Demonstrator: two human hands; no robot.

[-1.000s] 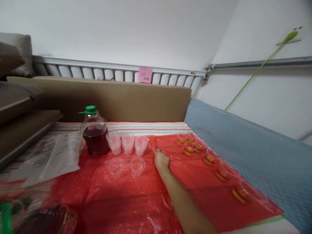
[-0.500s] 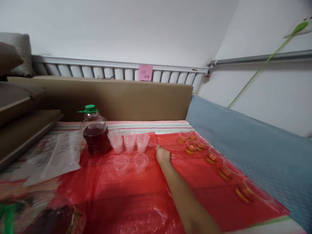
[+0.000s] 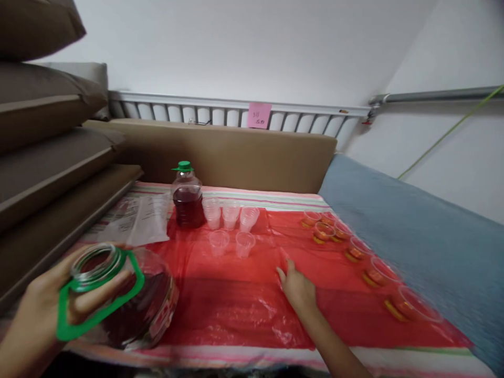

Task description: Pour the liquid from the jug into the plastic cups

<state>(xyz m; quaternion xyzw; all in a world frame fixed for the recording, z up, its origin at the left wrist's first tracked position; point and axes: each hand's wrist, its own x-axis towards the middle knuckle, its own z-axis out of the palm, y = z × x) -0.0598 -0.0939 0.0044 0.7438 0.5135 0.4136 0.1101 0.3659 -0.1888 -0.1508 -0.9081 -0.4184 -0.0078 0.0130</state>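
Note:
At the lower left, my left hand (image 3: 43, 299) is closed around the neck of a large open clear jug (image 3: 157, 283) of dark red liquid. Its fingers pass through the jug's green handle ring (image 3: 139, 275), and the jug leans with its mouth uncapped. My right hand (image 3: 298, 289) rests by a fold in the red plastic sheet (image 3: 224, 299), thumb and forefinger apart. Beyond it stand two single clear plastic cups (image 3: 244, 244) and three stacks of cups (image 3: 231, 214).
A second jug (image 3: 188, 205) with a green cap stands behind the cups. Along the right edge run several cups (image 3: 356, 248) holding a little yellow liquid. Brown cushions (image 3: 43, 173) are piled at left, beside a printed plastic bag (image 3: 145, 218). A blue-grey padded side (image 3: 413, 226) borders the right.
My right hand has drawn back from the sheet's far part towards me, and its fingers have parted. My left hand with the open jug has come further into view; the view has swung left.

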